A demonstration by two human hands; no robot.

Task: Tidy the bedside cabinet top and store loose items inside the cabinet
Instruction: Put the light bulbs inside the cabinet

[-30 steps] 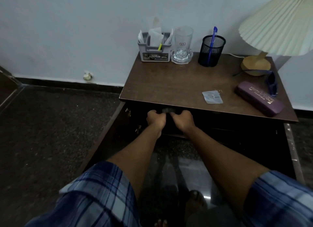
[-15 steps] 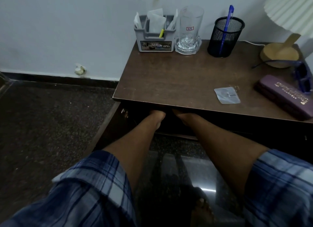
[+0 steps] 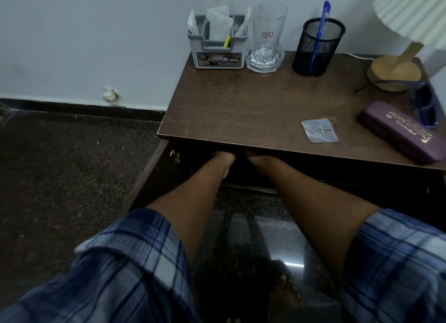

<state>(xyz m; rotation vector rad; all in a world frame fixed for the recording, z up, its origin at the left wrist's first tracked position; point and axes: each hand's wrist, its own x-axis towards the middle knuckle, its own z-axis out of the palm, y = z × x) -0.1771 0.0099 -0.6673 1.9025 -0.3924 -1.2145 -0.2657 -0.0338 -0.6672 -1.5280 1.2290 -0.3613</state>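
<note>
The brown bedside cabinet top (image 3: 241, 101) fills the upper right. Both my arms reach into the dark opening under its front edge. Only the wrist and heel of my left hand (image 3: 223, 157) and of my right hand (image 3: 255, 160) show; the fingers are hidden under the top, so what they hold cannot be seen. On the top lie a small clear plastic packet (image 3: 318, 129), a purple spectacle case (image 3: 405, 132) and blue sunglasses (image 3: 426, 108).
Along the back stand a grey organiser with papers (image 3: 218, 45), a tall glass on a glass coaster (image 3: 266, 35), a black mesh pen cup with a blue pen (image 3: 316, 47) and a lamp base (image 3: 393, 73). The cabinet's left door (image 3: 154, 178) hangs open over dark floor.
Both hands went from the cabinet's front opening, where they gripped something small, further inside under the top. The camera has come closer and lower.
</note>
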